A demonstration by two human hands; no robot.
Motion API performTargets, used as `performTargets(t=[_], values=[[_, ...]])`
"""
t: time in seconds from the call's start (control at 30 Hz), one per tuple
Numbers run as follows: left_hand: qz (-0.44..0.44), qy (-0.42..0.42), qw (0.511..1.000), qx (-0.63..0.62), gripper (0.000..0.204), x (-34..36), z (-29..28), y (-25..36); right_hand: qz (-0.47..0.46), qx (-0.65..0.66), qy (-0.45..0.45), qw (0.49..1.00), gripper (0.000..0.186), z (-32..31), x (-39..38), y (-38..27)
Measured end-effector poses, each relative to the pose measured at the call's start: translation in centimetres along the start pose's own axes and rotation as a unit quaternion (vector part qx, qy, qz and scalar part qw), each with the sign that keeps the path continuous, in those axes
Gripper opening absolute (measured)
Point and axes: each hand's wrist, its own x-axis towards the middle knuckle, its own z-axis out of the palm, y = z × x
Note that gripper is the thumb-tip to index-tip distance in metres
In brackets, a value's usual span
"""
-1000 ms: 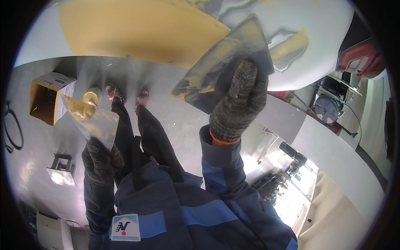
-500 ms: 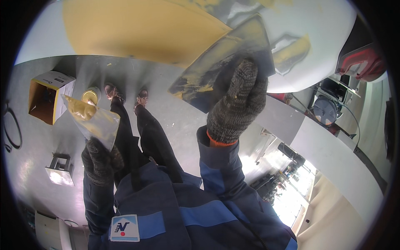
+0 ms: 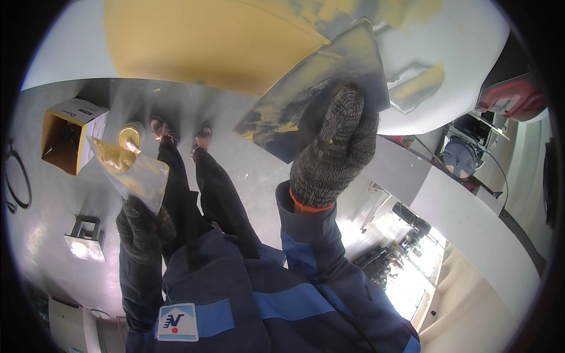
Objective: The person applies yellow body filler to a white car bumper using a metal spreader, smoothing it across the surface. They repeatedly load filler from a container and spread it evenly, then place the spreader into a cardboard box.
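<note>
My right hand (image 3: 336, 150), in a dark knitted glove with an orange cuff, is closed on a broad, dark, flexible spreader (image 3: 294, 97) smeared with yellow putty. Its upper edge lies at or against a white curved panel (image 3: 471, 65); whether it touches along its full length cannot be told. A large smooth yellow patch (image 3: 206, 41) covers the panel's left part, and thinner streaks show above the spreader. Lower left, my gloved left hand (image 3: 143, 226) grips a pale, partly see-through sheet (image 3: 144, 176) bearing a lump of yellow putty (image 3: 115, 157).
On the grey floor stand an open cardboard box (image 3: 70, 138), a round can (image 3: 130, 135) and a small lamp-like stand (image 3: 85, 238). A white curved part (image 3: 471, 206), a reel (image 3: 459, 157) and a red part (image 3: 515, 97) are at right.
The panel appears slightly farther right and lower in view, with more putty streaks showing above the spreader. My right hand and spreader have barely shifted; both grips are the same.
</note>
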Motion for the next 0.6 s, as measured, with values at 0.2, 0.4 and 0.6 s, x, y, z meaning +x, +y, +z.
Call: performTargets(t=[0.2,0.4,0.6], values=[[0.005,0.017,0.999,0.046,0.074,0.1,-0.5,0.5,-0.001,0.026,-0.006,1.000,0.031,0.7,-0.4,-0.2],[-0.007,0.027,0.999,0.033,0.073,0.3,-1.0,1.0,-0.006,0.023,0.000,1.000,0.033,1.4,-0.9,-0.3],[-0.011,0.022,1.000,0.016,0.073,0.7,-1.8,1.3,-0.031,-0.047,-0.007,0.998,0.032,1.9,-0.9,-0.7]])
